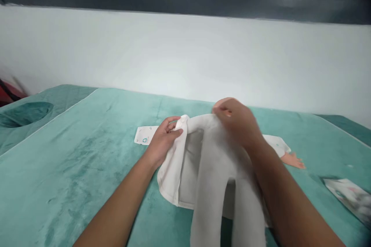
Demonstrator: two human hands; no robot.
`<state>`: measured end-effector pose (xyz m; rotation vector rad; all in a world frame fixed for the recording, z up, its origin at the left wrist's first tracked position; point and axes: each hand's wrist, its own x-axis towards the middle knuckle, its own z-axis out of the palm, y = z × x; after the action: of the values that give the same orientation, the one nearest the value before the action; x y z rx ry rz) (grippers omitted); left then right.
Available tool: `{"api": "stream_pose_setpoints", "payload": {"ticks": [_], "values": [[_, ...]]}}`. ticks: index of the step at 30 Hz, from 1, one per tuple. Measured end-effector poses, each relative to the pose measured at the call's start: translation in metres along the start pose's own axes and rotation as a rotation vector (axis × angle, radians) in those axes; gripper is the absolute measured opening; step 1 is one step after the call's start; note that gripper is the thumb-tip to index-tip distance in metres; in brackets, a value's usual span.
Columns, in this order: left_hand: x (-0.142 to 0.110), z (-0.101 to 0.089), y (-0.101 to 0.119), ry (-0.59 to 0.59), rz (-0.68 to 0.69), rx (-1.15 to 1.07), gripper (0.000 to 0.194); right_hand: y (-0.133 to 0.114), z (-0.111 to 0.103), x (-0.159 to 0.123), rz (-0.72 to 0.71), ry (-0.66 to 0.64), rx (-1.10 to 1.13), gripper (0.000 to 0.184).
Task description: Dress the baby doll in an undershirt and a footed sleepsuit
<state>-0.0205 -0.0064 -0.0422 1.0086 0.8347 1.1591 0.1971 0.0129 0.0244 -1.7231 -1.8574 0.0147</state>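
One left grip (162,139) on edge of white garment (172,173); broad green cloth (84,146) leftward

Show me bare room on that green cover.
The green cover has its widest bare patch left of the printed white cloth and left hand; another lies between the doll's hand and the wall. The middle is crowded with the white garment and right hand.

Probably a massage or treatment room; the teal-covered bed (87,154) has an oval hole (26,115).
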Motion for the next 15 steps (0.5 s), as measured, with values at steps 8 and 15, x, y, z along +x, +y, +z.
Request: {"api": "stream_pose_setpoints", "payload": {"ticks": [8, 15], "values": [[-0.001, -0.001, 0.002, -0.062, -0.019, -0.099, 0.058, 0.089, -0.043, -0.029, 0.501, -0.472, -0.22, 0.063], [0.0, -0.004, 0.0, -0.054, -0.023, -0.183, 0.061, 0.078, -0.032, -0.056, 0.443, -0.5, 0.064, 0.073]]}}
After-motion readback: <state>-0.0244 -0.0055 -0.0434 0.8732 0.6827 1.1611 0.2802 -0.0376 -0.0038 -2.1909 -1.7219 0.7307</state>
